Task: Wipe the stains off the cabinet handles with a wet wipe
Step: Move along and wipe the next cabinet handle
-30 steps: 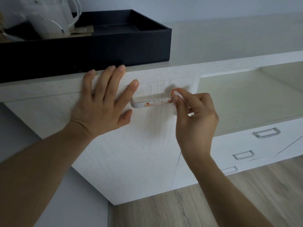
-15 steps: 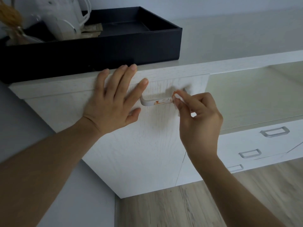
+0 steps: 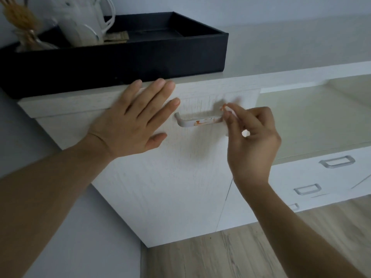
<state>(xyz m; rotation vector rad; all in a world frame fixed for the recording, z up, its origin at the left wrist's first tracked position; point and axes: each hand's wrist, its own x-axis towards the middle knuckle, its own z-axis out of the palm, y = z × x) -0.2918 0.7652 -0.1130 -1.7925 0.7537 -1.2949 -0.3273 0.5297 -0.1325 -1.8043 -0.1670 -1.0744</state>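
A white bar handle (image 3: 197, 121) with orange stains sits on the white cabinet door (image 3: 180, 177). My left hand (image 3: 134, 121) presses flat on the door just left of the handle, fingers straight and reaching the cabinet's top edge. My right hand (image 3: 251, 137) is at the handle's right end, thumb and forefinger pinching a small white wet wipe (image 3: 225, 108) with an orange smear on it. Most of the wipe is hidden inside the fingers.
A black tray (image 3: 124, 55) on the cabinet top holds a white jug (image 3: 84, 23) and a glass vase of dried stalks (image 3: 22, 27). To the right lie an open shelf (image 3: 311, 117) and drawers with grey handles (image 3: 337, 161). Wooden floor (image 3: 241, 253) lies below.
The view has shifted, so the cabinet and both hands sit further right in the picture. My right hand stays at the handle's right end with the wipe; my left hand stays flat on the door.
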